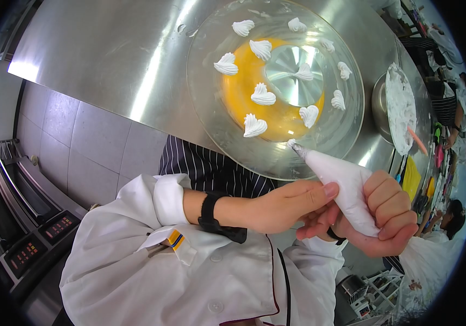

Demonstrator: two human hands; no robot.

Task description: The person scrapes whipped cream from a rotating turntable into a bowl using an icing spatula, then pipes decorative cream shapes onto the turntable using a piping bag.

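A white piping bag point(343, 179) is held by both hands, its metal tip pointing up and left at the near edge of a round, see-through turntable point(203, 81). A bit of white cream shows at the tip. My right hand point(389, 209) is wrapped around the full upper part of the bag. My left hand point(298, 204) steadies the bag lower down, thumb on its side and fingers curled beneath. Several heart-shaped cream dollops point(263, 95) sit spread over the turntable, around and on its orange ring point(233, 111) and shiny middle point(292, 89).
The turntable stands on a steel table point(108, 49). To the right, a metal bowl point(380, 108) has a cream-smeared white piece point(399, 103) and an orange-pink handle point(417, 140) over it. A yellow cloth-like item point(411, 176) lies nearer. Other people work at right; a machine point(32, 212) stands at left.
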